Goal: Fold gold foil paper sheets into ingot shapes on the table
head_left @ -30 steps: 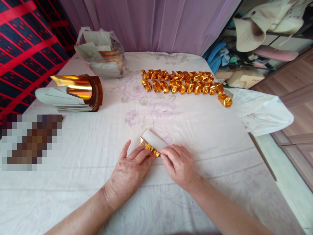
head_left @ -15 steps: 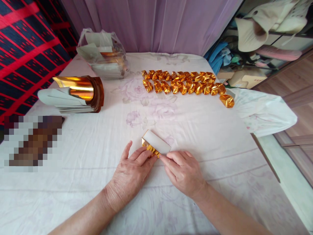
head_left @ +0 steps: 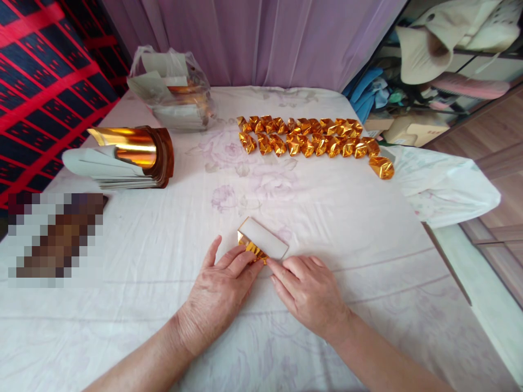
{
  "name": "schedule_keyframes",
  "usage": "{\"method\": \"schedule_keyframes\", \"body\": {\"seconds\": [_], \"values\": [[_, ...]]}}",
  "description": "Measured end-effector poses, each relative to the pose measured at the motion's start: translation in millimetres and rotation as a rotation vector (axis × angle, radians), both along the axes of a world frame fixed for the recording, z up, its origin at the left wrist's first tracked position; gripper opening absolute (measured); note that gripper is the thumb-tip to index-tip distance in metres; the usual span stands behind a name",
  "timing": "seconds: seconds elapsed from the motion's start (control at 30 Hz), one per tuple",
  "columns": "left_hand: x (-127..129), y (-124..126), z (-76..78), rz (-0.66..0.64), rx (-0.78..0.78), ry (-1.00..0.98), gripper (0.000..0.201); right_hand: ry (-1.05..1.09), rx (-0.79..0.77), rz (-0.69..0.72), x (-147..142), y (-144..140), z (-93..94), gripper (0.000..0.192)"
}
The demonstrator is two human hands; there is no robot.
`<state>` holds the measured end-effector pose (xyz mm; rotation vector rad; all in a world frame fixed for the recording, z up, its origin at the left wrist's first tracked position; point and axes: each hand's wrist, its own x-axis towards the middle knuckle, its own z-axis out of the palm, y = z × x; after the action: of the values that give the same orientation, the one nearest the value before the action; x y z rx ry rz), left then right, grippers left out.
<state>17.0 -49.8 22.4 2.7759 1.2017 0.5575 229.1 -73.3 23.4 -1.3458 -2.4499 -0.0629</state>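
Note:
A folded sheet of gold foil paper (head_left: pixel 263 238) lies slanted on the tablecloth, its pale backing facing up and a crinkled gold strip along its near edge. My left hand (head_left: pixel 224 288) rests on that gold strip, fingers closed over it and pressing it down, with the little finger held out. At the strip's near right end, my right hand (head_left: pixel 308 291) touches the paper with the index fingertip. Its other fingers are curled, and the thumb sits just below. The paper's underside is hidden.
Two rows of folded gold foil pieces (head_left: pixel 310 146) lie at the back right. A stack of foil sheets (head_left: pixel 134 163) stands at the left, with a plastic bag of sheets (head_left: pixel 171 92) behind. A white bag (head_left: pixel 445 185) hangs at the right edge; a blurred object (head_left: pixel 57 239) lies left.
My right hand has shifted slightly down and right, uncovering the paper's right corner. My left hand stays on the gold strip. The view has moved a little.

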Motion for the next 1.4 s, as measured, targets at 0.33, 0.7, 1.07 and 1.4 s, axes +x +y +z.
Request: {"method": "schedule_keyframes", "body": {"seconds": [0.33, 0.7, 1.07, 1.4], "values": [[-0.9, 0.2, -1.8, -0.004, -0.008, -0.003, 0.028, 0.03, 0.054, 0.013, -1.9, -1.0, 0.3, 0.025], [-0.8, 0.4, -1.8, -0.003, -0.014, -0.014, 0.028, 0.029, 0.043, -0.007, -2.8, -0.7, -1.0, 0.024], [-1.2, -0.2, -0.7, -0.004, -0.009, -0.01, 0.03, 0.068, 0.087, -0.022, 0.0, -4.7, -3.1, 0.024], [-1.3, -0.1, -0.8, -0.007, -0.011, 0.003, 0.031, 0.078, 0.109, -0.036, 0.6, -3.8, -5.2, 0.023]]}}
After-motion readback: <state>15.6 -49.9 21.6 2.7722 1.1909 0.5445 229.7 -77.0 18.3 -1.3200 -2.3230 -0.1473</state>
